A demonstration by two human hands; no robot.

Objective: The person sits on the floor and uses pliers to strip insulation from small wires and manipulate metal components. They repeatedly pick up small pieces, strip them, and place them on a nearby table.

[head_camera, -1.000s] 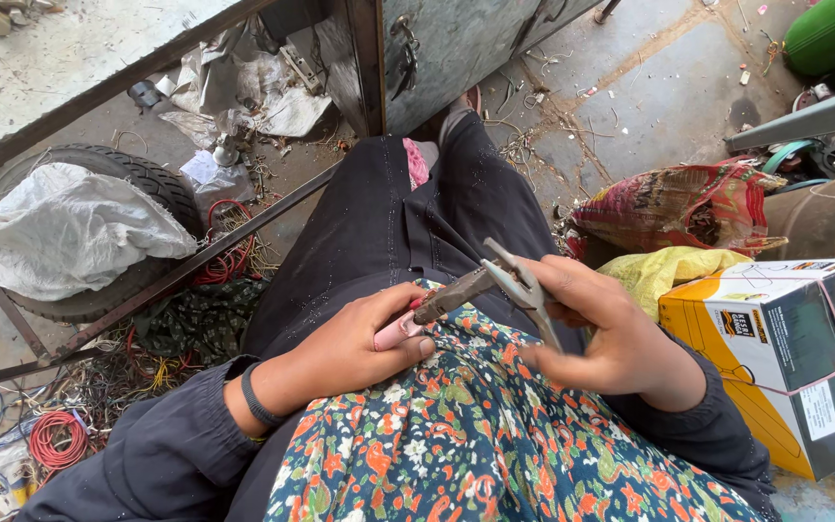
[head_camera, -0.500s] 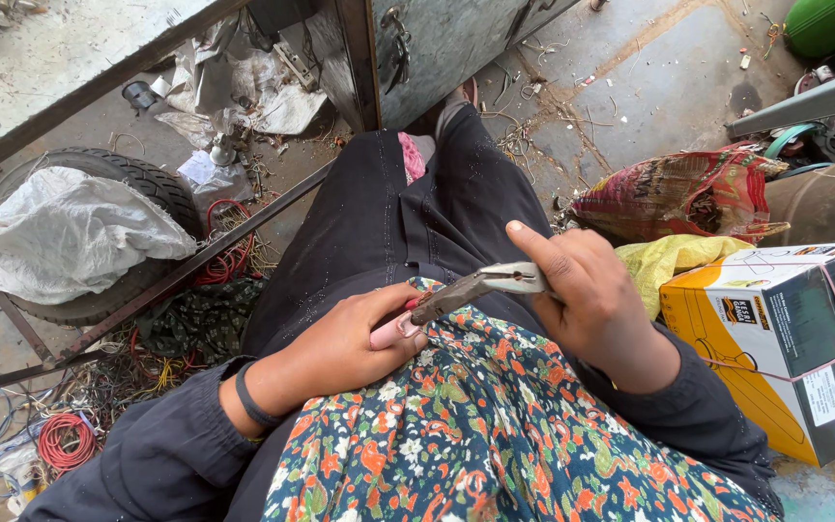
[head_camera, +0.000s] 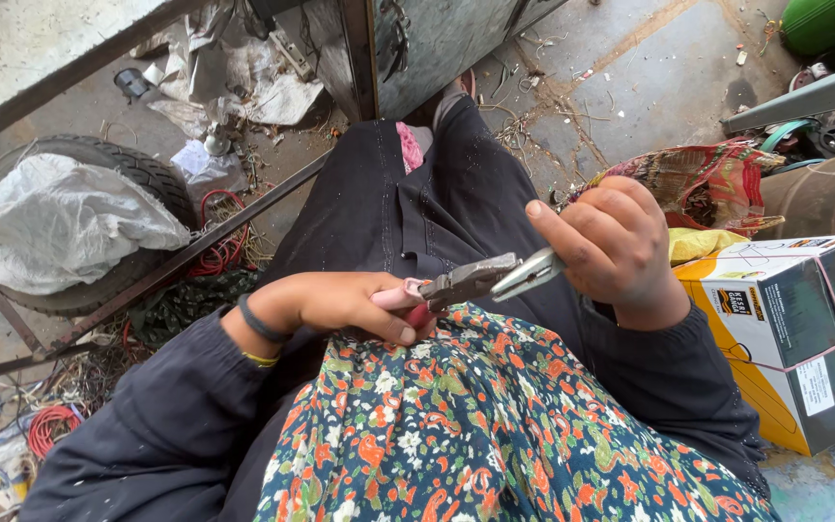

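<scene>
While the left hand grips pliers, right hand pinches their tip — yellow-and-black box beside.

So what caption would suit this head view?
Left hand grips pliers by the handles while right hand holds their nose, above a floral lap.

sleeves: dark navy | wristband: black | dress: floral

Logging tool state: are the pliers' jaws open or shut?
Shut: the pliers show no gap at the tip. Left hand grips the pink handles; right hand fingers touch the nose.
</scene>
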